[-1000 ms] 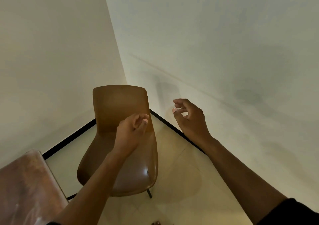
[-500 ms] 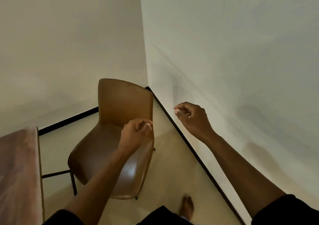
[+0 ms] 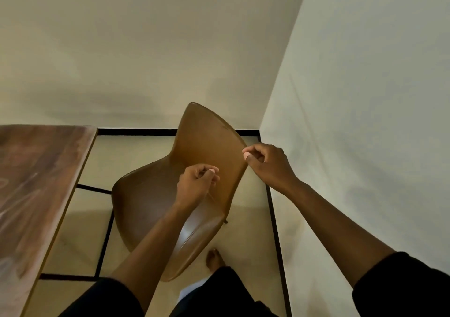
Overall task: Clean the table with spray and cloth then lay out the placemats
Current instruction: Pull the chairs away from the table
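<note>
Two hands held above a brown chair beside the desk

The left hand (image 3: 196, 185) and right hand (image 3: 269, 164) are curled closed, nothing held, over the brown chair (image 3: 170, 195); the wooden desk (image 3: 36, 183) is seen at left.

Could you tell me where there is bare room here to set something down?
The wooden table shows bare top along its right edge. The brown chair seat left of the left hand is free. The corner near the right hand is tight.
</note>
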Motion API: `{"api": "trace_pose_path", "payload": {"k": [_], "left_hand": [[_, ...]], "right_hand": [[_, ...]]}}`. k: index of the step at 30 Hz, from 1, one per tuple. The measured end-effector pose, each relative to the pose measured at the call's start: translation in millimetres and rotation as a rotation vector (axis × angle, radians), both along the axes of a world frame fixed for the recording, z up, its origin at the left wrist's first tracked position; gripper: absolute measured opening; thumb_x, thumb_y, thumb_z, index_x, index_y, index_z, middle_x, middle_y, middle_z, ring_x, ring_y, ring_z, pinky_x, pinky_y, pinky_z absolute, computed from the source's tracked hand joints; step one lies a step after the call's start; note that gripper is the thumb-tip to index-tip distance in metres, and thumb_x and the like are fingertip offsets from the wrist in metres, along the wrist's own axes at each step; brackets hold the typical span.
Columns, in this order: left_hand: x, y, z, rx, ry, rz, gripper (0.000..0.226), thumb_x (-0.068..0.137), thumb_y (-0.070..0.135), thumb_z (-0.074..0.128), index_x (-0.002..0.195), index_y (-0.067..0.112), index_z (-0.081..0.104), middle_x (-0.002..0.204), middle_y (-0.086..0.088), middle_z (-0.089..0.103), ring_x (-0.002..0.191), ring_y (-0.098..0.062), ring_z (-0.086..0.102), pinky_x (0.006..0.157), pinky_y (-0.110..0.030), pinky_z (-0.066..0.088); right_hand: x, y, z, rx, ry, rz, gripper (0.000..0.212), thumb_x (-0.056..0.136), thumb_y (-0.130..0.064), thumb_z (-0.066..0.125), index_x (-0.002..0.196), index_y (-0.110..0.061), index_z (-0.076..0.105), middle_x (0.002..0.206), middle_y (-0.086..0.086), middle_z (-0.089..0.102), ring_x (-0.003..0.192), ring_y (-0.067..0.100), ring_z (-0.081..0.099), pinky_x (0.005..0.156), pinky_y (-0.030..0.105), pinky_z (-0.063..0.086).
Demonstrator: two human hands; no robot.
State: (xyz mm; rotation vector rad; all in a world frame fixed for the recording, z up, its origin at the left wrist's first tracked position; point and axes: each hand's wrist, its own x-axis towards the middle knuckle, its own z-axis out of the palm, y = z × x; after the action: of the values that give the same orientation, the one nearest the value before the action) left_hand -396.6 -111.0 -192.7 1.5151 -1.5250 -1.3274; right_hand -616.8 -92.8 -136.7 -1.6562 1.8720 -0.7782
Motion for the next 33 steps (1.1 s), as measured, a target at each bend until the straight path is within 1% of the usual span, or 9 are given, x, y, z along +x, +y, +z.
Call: {"api": "trace_pose_path", "payload": {"k": [9, 12, 15, 17, 20, 22, 26, 29, 33], "left_hand": [[-4, -70, -30, 0.167, 0.031, 0.165, 0.022, 0.109, 0.023, 0.058, 0.103, 0.023, 0.079, 0.094, 0.004, 0.081, 0.094, -0.015, 0.077, 0.088, -0.035, 0.063], [-13, -85, -44, 0.309, 0.067, 0.227, 0.026, 0.11, 0.023, 0.055, 0.101, 0.022, 0.08, 0.097, 0.001, 0.081, 0.095, -0.017, 0.076, 0.078, -0.029, 0.06], [-22, -85, -58, 0.458, 0.079, 0.28, 0.031, 0.111, 0.02, 0.05, 0.099, 0.019, 0.079, 0.095, -0.002, 0.079, 0.085, -0.014, 0.073, 0.066, -0.023, 0.053], [-27, -89, -74, 0.528, 0.081, 0.325, 0.032, 0.111, 0.019, 0.05, 0.096, 0.018, 0.078, 0.092, -0.001, 0.078, 0.084, -0.016, 0.072, 0.071, -0.03, 0.059], [-34, -102, -91, 0.605, 0.054, 0.411, 0.035, 0.108, 0.022, 0.052, 0.085, 0.022, 0.078, 0.091, 0.001, 0.08, 0.094, -0.024, 0.077, 0.093, -0.044, 0.063], [-41, -111, -98, 0.655, 0.056, 0.483, 0.031, 0.107, 0.027, 0.055, 0.086, 0.02, 0.078, 0.096, -0.003, 0.081, 0.099, -0.029, 0.076, 0.093, -0.045, 0.061], [-61, -129, -97, 0.785, 0.211, 0.713, 0.024, 0.108, 0.027, 0.054, 0.11, 0.015, 0.075, 0.115, -0.01, 0.075, 0.091, -0.026, 0.066, 0.08, -0.04, 0.057], [-83, -138, -92, 0.889, 0.4, 0.933, 0.023, 0.108, 0.026, 0.057, 0.122, 0.011, 0.07, 0.12, -0.011, 0.069, 0.099, -0.027, 0.061, 0.093, -0.047, 0.059], [-111, -145, -103, 0.914, 0.357, 1.055, 0.013, 0.106, 0.023, 0.057, 0.098, 0.017, 0.065, 0.094, -0.009, 0.057, 0.083, -0.024, 0.052, 0.074, -0.038, 0.05]], "right_hand": [[10, -118, -24, 0.124, 0.201, 0.238, 0.021, 0.102, -0.035, 0.06, 0.118, -0.027, 0.071, 0.111, -0.005, 0.073, 0.095, 0.009, 0.068, 0.084, 0.025, 0.057], [17, -150, -39, 0.16, 0.278, 0.359, 0.018, 0.103, -0.033, 0.059, 0.117, -0.028, 0.069, 0.108, -0.007, 0.069, 0.091, 0.008, 0.064, 0.083, 0.026, 0.056], [29, -167, -61, 0.19, 0.339, 0.522, 0.016, 0.101, -0.033, 0.058, 0.11, -0.028, 0.071, 0.106, -0.01, 0.066, 0.094, 0.007, 0.061, 0.101, 0.036, 0.051], [36, -184, -79, 0.179, 0.425, 0.655, 0.02, 0.101, -0.034, 0.055, 0.111, -0.028, 0.071, 0.105, -0.011, 0.069, 0.095, 0.007, 0.063, 0.11, 0.04, 0.045], [45, -217, -100, 0.185, 0.539, 0.878, 0.024, 0.104, -0.032, 0.051, 0.119, -0.024, 0.068, 0.111, -0.004, 0.068, 0.095, 0.008, 0.062, 0.09, 0.031, 0.055], [49, -241, -114, 0.173, 0.63, 1.051, 0.024, 0.105, -0.031, 0.049, 0.12, -0.022, 0.065, 0.113, -0.001, 0.066, 0.096, 0.011, 0.06, 0.086, 0.027, 0.053], [53, -288, -134, 0.01, 0.843, 1.427, 0.022, 0.104, -0.034, 0.046, 0.115, -0.022, 0.061, 0.115, 0.002, 0.061, 0.1, 0.017, 0.055, 0.089, 0.034, 0.045], [57, -320, -145, -0.185, 0.94, 1.683, 0.021, 0.103, -0.034, 0.048, 0.115, -0.023, 0.061, 0.117, 0.005, 0.061, 0.107, 0.022, 0.056, 0.097, 0.043, 0.042], [83, -355, -161, -0.407, 1.016, 1.905, 0.024, 0.101, -0.038, 0.054, 0.117, -0.024, 0.066, 0.12, 0.005, 0.064, 0.111, 0.024, 0.057, 0.101, 0.046, 0.042]]}}
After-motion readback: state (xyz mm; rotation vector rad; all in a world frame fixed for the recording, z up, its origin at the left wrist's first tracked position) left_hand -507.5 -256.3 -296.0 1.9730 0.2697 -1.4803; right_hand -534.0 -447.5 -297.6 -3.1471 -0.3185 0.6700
